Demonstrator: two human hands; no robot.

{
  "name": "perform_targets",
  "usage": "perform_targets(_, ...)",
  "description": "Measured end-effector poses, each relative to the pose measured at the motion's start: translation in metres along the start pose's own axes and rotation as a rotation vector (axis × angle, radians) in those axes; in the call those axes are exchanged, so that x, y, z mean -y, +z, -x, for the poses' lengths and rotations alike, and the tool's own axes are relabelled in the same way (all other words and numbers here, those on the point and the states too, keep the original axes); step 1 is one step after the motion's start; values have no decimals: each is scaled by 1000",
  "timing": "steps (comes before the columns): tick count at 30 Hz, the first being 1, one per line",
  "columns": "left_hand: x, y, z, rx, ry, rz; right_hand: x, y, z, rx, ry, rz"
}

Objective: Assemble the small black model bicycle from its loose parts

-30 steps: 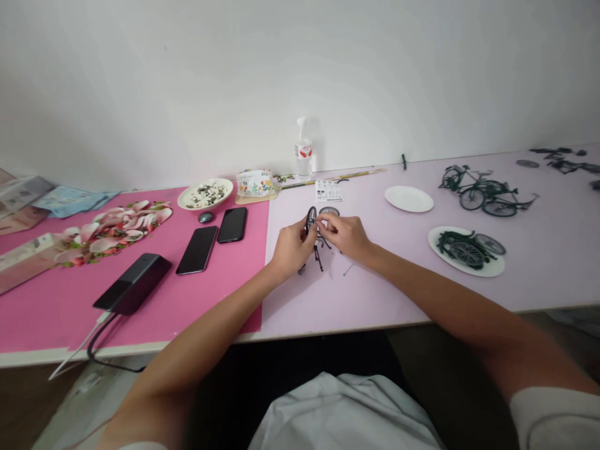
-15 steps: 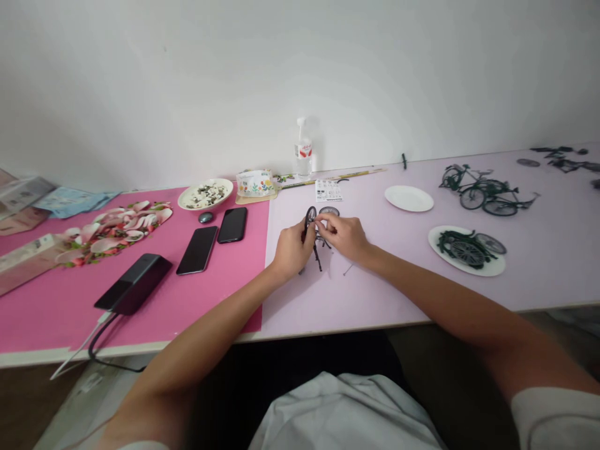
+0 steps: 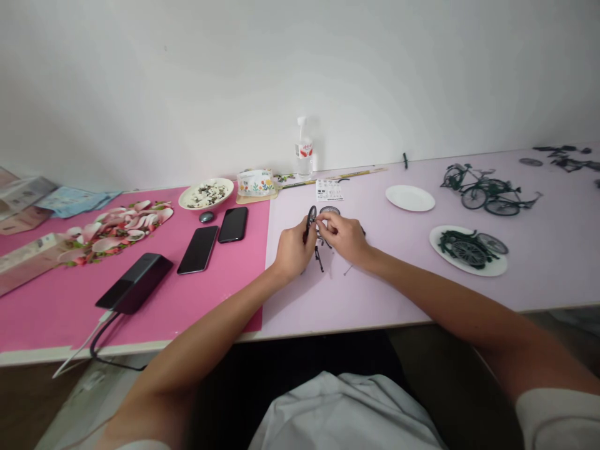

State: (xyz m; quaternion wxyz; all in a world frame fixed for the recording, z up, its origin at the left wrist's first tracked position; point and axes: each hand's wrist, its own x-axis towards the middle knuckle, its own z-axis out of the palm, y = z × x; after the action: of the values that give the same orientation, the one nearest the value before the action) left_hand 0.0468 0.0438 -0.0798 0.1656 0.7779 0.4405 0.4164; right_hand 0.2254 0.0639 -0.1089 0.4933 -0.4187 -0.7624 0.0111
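Note:
My left hand [image 3: 296, 249] is closed on a small black spoked model bicycle wheel [image 3: 311, 216], held upright above the lilac table top. The fingertips of my right hand [image 3: 345, 237] are pinched together at the wheel's right side; anything between them is too small to make out. Another spoked wheel [image 3: 332, 210] lies flat just behind the right fingers. Below the hands are dark thin model parts [image 3: 319, 259], partly hidden, and a thin rod [image 3: 347, 270] is on the table near the right wrist.
To the right are a plate of bicycle parts [image 3: 438, 255], a white plate [image 3: 410, 198] and small model bicycles [image 3: 490, 190]. A printed sheet [image 3: 329, 190] and a bottle [image 3: 304, 156] stand behind. Two phones [image 3: 197, 250], a bowl [image 3: 185, 200] and a black device [image 3: 134, 284] occupy the pink side.
Both hands stay almost in place at the wheel, with only slight finger movement. The whole view has shifted a little.

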Motion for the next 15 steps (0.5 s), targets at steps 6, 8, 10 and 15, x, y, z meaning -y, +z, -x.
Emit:
perform_targets(6, 2, 0, 0, -3, 29, -63, 10, 0, -1, -61, 84, -110)
perform_targets(8, 3, 0, 0, -8, 41, -102, 16, -1, -2, -82, 131, -184)
perform_targets(10, 4, -1, 1, -9, 57, -139, 22, -3, -3, -82, 190, -269)
perform_targets(15, 10, 0, 2, -15, 106, -192, 31, -7, -4, -47, 360, -452)
